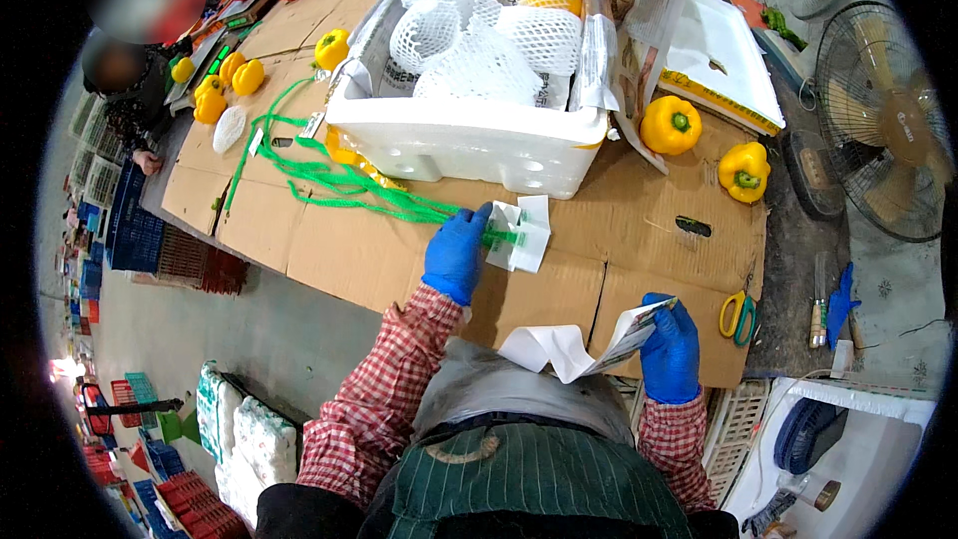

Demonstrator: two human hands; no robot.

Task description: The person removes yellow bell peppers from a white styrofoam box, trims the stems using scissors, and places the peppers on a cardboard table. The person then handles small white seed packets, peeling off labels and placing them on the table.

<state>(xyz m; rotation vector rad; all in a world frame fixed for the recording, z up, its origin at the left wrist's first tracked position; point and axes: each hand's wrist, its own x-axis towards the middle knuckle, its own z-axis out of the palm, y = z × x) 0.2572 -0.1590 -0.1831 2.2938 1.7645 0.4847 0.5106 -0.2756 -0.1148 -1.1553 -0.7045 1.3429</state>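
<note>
My left hand (457,255), in a blue glove, is closed on a bunch of green mesh netting strips (364,190) lying across the cardboard. Beside its fingertips, white paper labels (534,232) lie at the strips' end, with a bit of green on them. In a matching glove, my right hand (671,351) grips a strip of paper labels (559,347) near the table's front edge; the strip curls away to the left. Just ahead stands a white foam box (459,140) holding things in white foam net sleeves (477,65), some showing yellow.
Yellow bell peppers (671,126) sit right of the box and others (247,78) at the left. Scissors (737,316) lie near the right edge. A fan (888,120) stands at far right, by a white foam lid (718,60). Another person (125,90) is at the left.
</note>
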